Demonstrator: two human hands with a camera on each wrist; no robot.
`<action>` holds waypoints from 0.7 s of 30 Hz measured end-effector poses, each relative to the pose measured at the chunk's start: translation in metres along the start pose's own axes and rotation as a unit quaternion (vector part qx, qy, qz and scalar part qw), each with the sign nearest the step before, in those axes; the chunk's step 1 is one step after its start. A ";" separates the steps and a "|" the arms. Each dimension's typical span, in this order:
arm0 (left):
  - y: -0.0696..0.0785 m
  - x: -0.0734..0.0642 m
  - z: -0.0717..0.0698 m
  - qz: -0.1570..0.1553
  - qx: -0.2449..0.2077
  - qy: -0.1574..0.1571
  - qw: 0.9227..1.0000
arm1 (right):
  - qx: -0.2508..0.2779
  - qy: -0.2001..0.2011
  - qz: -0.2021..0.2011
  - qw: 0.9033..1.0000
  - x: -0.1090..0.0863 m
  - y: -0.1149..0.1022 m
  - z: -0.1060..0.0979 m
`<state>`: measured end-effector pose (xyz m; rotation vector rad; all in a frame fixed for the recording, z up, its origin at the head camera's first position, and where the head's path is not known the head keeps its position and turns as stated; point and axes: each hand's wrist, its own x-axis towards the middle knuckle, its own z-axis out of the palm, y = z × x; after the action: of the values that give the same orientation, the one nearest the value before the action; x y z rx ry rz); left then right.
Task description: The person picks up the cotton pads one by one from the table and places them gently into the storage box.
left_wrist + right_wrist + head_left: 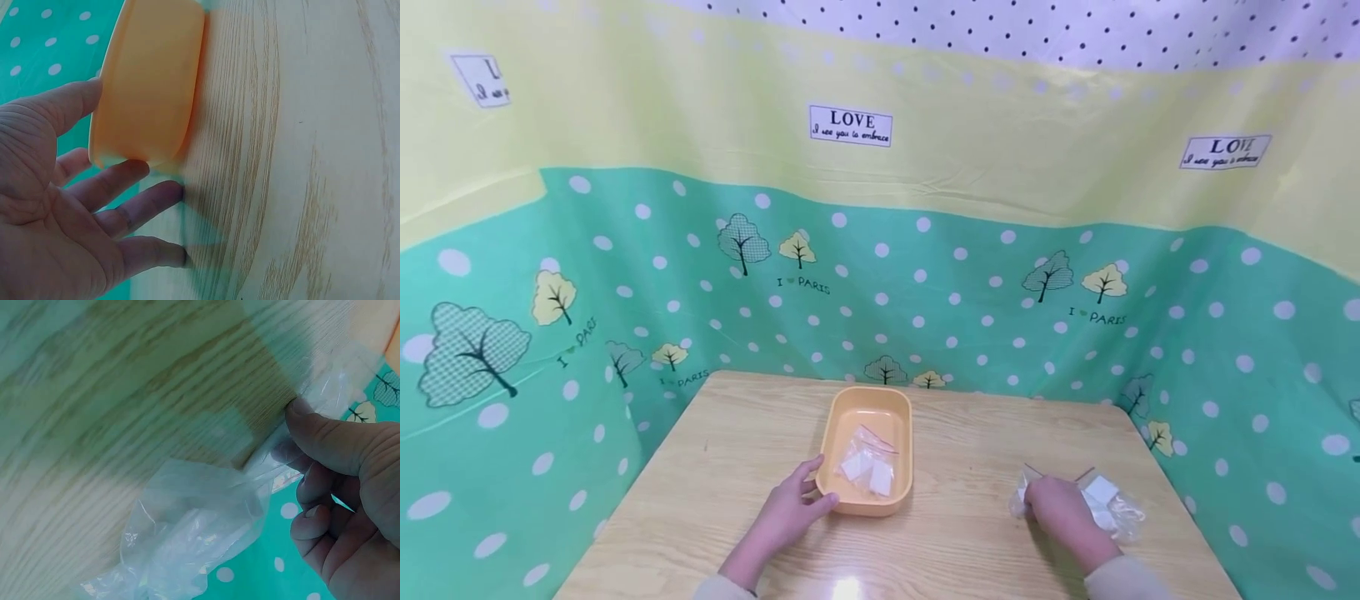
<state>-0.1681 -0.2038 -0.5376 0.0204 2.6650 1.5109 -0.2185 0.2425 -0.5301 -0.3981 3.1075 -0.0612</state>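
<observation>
My left hand [788, 510] touches the near left corner of a light orange plastic box [901, 502], its thumb and fingers spread. In the left wrist view the fingertips lie against the box's outer wall [153, 69]. Inside the box is a clear zip bag with a red seal line [880, 442] and white pieces in it. At the right, my right hand [1063, 510] pinches another clear zip bag [331, 384] between thumb and index finger, other fingers curled. A further clear bag [1127, 515] holding white pieces lies beside that hand. The hand partly hides both bags.
The wooden table [955, 533] carries the box near its middle and the bags on its right side. A green and yellow patterned cloth [955, 275] hangs along the back and both sides of the table.
</observation>
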 end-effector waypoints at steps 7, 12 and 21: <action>0.001 0.000 0.000 0.000 0.001 0.004 1.000 | -0.007 0.013 -0.004 1.000 -0.003 -0.002 0.000; 0.000 0.000 0.000 0.001 0.004 0.005 1.000 | -0.018 0.022 -0.010 1.000 -0.003 -0.002 0.003; -0.002 0.001 0.001 0.001 -0.001 0.002 1.000 | -0.012 0.039 -0.018 0.999 -0.006 -0.001 0.002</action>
<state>-0.1689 -0.2041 -0.5399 0.0186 2.6680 1.5148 -0.2123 0.2431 -0.5323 -0.4639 3.1800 -0.0413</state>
